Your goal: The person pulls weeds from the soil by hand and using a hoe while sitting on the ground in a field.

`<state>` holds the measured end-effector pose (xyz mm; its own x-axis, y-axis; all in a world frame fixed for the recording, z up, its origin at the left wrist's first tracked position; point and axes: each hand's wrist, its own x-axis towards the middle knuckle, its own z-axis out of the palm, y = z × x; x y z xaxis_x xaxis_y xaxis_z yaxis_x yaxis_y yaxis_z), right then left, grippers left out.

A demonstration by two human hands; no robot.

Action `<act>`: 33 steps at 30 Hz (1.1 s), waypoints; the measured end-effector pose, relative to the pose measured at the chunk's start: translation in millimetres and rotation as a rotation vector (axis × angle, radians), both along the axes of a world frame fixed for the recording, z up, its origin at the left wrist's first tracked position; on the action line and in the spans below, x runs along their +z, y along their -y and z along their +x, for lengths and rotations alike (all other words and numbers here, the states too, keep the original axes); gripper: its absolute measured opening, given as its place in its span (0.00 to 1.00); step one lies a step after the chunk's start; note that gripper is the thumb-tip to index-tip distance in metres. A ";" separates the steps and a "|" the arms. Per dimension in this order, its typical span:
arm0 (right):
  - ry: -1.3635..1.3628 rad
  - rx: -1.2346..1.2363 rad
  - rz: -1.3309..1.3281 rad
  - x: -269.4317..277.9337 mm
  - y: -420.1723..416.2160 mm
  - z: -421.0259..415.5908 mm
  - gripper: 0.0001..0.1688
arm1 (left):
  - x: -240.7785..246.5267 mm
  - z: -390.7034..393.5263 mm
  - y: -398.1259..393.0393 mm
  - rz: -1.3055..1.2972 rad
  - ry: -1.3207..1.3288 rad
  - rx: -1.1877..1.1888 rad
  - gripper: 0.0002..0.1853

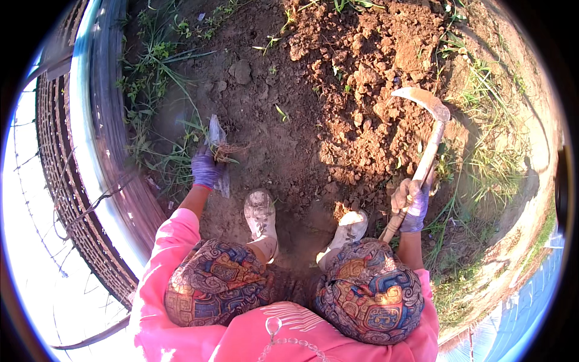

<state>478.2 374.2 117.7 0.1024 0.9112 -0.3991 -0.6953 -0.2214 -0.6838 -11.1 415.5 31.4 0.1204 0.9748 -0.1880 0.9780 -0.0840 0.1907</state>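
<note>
My right hand (412,203), in a purple and tan work glove, is closed around the wooden handle of a sickle (428,151). The sickle's curved, soil-stained blade (424,98) points left over broken brown clods (362,97). My left hand (206,168), also gloved, grips a pulled weed (226,152) with its roots showing. A strip of clear plastic film (217,129) lies along the same hand, standing out above and below it; whether the fingers pinch it I cannot tell. Green weeds (174,156) grow just left of that hand.
Along the left runs a sheet-plastic wall (111,135) with a twisted cord (97,201) and dark netting (59,149) beyond. My shoes (260,213) stand on packed soil between my patterned knees. Grass (493,176) edges the right side, and blue sheeting (529,312) shows at the lower right.
</note>
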 end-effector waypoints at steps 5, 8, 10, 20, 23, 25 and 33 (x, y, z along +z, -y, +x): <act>-0.126 -0.010 -0.020 6.6 -4.9 1.2 0.14 | 2.4 1.1 -0.7 0.010 0.027 0.008 0.24; 0.840 0.204 -0.167 -37.9 20.0 25.8 0.38 | -1.2 -4.2 1.2 0.033 0.032 0.003 0.24; 0.879 0.146 -0.199 -12.2 18.4 10.5 0.39 | -6.8 -11.0 8.2 0.044 0.053 -0.002 0.25; 0.880 0.147 -0.286 -32.6 41.3 19.3 0.36 | -4.8 -4.0 1.0 0.002 0.044 0.010 0.23; 1.010 0.033 -0.237 -12.6 20.4 6.4 0.38 | -4.9 -12.9 4.1 0.101 0.014 -0.052 0.23; 0.754 -0.212 -0.224 7.6 -5.6 4.8 0.41 | -5.2 -7.8 2.6 0.073 0.061 -0.025 0.23; 1.159 0.155 -0.209 -42.3 44.6 36.2 0.37 | -11.5 -13.6 4.6 0.137 0.038 -0.102 0.25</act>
<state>514.4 329.6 75.4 0.3949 0.8738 -0.2838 0.3581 -0.4309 -0.8283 -24.7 410.9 19.9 0.2245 0.9733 -0.0479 0.9553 -0.2102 0.2078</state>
